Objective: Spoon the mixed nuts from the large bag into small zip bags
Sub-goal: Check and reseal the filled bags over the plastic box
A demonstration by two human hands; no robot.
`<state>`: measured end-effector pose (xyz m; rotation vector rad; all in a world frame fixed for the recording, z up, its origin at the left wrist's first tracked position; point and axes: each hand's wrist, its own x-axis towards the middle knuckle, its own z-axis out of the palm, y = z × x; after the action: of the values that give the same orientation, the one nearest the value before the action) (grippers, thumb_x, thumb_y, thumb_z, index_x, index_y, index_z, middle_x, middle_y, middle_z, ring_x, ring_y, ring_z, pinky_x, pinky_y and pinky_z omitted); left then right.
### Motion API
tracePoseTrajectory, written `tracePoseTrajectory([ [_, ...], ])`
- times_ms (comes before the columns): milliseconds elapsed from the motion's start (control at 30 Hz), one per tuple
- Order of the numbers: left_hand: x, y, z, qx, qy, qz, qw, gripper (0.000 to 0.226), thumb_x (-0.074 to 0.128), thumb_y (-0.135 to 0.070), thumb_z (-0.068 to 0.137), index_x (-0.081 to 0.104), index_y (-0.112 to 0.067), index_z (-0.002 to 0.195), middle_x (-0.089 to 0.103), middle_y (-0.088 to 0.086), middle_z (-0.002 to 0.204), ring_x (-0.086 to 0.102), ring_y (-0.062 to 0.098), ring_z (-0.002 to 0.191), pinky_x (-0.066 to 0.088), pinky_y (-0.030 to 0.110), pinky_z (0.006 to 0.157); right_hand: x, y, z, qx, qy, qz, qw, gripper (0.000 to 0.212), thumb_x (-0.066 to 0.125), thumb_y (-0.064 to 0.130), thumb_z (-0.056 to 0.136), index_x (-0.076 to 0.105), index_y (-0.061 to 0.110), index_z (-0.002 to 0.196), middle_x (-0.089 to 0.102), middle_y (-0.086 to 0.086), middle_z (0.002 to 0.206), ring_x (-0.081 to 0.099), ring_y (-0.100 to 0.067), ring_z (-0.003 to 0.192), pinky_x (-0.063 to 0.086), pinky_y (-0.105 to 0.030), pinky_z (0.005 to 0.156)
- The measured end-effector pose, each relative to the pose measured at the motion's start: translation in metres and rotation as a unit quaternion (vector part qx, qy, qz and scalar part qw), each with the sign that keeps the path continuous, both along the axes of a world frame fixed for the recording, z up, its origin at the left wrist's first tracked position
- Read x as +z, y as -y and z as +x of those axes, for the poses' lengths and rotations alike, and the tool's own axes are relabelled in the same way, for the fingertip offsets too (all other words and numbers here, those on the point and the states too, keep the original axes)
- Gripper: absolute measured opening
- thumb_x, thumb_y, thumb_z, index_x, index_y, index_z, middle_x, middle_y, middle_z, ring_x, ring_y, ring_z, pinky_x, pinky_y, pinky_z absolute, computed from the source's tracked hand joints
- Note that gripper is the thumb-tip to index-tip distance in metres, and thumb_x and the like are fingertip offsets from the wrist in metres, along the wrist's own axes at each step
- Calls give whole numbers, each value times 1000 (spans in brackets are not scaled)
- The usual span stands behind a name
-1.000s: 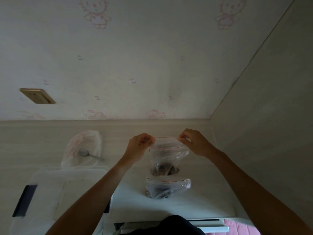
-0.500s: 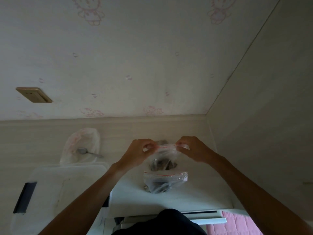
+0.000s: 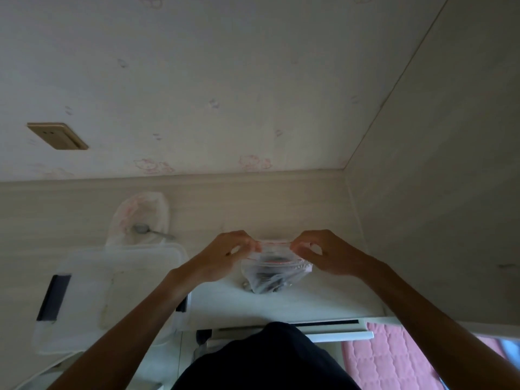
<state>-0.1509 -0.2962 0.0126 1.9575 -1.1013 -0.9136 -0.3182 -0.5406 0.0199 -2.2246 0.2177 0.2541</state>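
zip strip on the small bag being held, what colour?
Red, a thin line along the top of the clear small zip bag, stretched between both hands; head view is the only one.

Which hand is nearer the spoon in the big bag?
Left. The left hand pinches the small zip bag's strip just right of the spoon; the right hand pinches its far end, farther away.
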Motion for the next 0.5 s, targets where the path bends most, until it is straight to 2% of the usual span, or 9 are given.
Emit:
tracePoseTrajectory([
  [33, -1, -4, -4, -10, -11, 8, 1000, 24, 67, -42, 99, 75, -25, 114, 69, -14, 114, 65, 2, 111, 49, 24, 99, -1, -1, -7, 1, -19, 10, 1000, 52, 66, 69, 86, 71, 27, 116, 69, 20, 110, 64, 6, 101, 51, -21, 90],
  [67, -2, -8, -7, -15, -6, 11, 1000, 39, 74, -56, 89, 73, -28, 116, 67, -17, 116, 63, 2, 113, 48, 23, 100, -2, -2, -13, 5, -27, 4, 1000, 63, 68, 81, 74, 67, 35, 118, 65, 26, 111, 62, 9, 103, 48, -16, 90],
  [100, -4, -11, -9, -17, 10, 13, 1000, 52, 80, -65, 79, 72, -31, 117, 66, -19, 117, 63, 1, 113, 48, 22, 100, -3, -2, -18, 11, -31, -9, 999, 69, 72, 84, 65, 63, 41, 118, 63, 29, 112, 60, 10, 105, 46, -13, 91],
  [167, -8, -13, -13, -18, 52, 11, 998, 56, 87, -60, 73, 71, -30, 117, 65, -19, 116, 63, -1, 112, 49, 23, 100, -9, -5, -26, 22, -36, -46, 998, 66, 83, 69, 66, 59, 41, 121, 61, 29, 117, 59, 7, 107, 46, -14, 92],
  [233, -15, -12, -17, -1, 65, -3, 998, 39, 87, -41, 81, 74, -25, 114, 68, -17, 114, 65, -2, 109, 52, 28, 101, -18, -10, -29, -2, -17, -46, 999, 43, 85, 43, 81, 63, 32, 117, 66, 18, 114, 62, -2, 101, 48, -22, 88],
  [300, -20, -11, -21, 36, 56, -29, 997, 23, 82, -27, 89, 75, -20, 110, 73, -14, 109, 68, -2, 105, 54, 30, 100, -23, -18, -29, -65, 31, 9, 997, 21, 79, 22, 90, 64, 29, 104, 70, 9, 101, 65, -3, 88, 50, -22, 81],
  [400, -19, -5, -24, 112, 8, -42, 993, 14, 77, -18, 93, 73, -27, 103, 77, -14, 103, 72, -1, 98, 57, 26, 92, -27, -27, -24, -194, 56, 122, 972, 22, 76, 6, 91, 62, 22, 98, 73, 3, 94, 70, -2, 83, 54, -16, 78],
  [500, -11, 2, -18, 188, -25, -44, 981, 17, 75, -15, 94, 72, -31, 94, 79, -6, 92, 76, 14, 87, 60, 39, 83, -24, -29, -13, -297, 57, 209, 930, 16, 73, 1, 92, 69, 17, 93, 78, 6, 84, 72, -3, 79, 52, -13, 74],
])
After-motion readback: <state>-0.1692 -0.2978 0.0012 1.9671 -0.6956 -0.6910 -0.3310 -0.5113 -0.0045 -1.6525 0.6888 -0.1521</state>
